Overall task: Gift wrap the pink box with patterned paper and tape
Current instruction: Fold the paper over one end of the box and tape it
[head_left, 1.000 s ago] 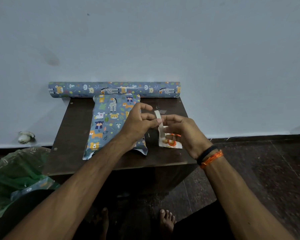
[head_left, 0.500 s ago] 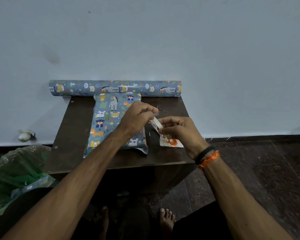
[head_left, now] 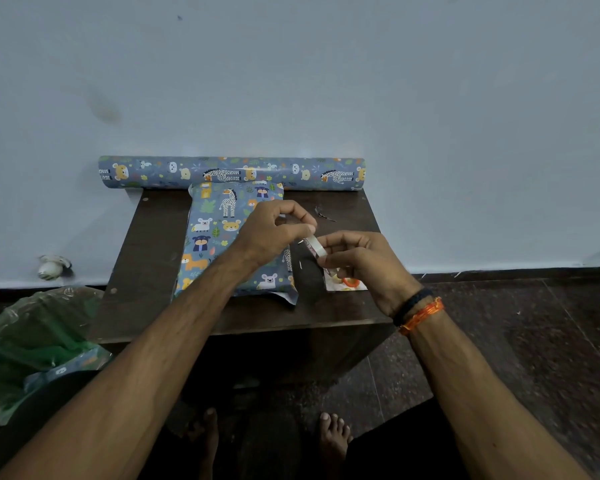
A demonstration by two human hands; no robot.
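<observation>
Tape stretched between my two hands, just above the desk (head_left: pixel 146 258).

My left hand (head_left: pixel 269 233) pinches one end of the tape strip (head_left: pixel 313 244); my right hand (head_left: pixel 362 263) pinches the other, fingers curled; the wrapped box (head_left: pixel 219 233) lies flat on the desk, under my left hand; the paper roll (head_left: pixel 174 172) lies along the wall behind it.

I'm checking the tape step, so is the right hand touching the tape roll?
Touching. The head view shows the right hand pinching the tape roll between thumb and fingertips, above the table.
</observation>
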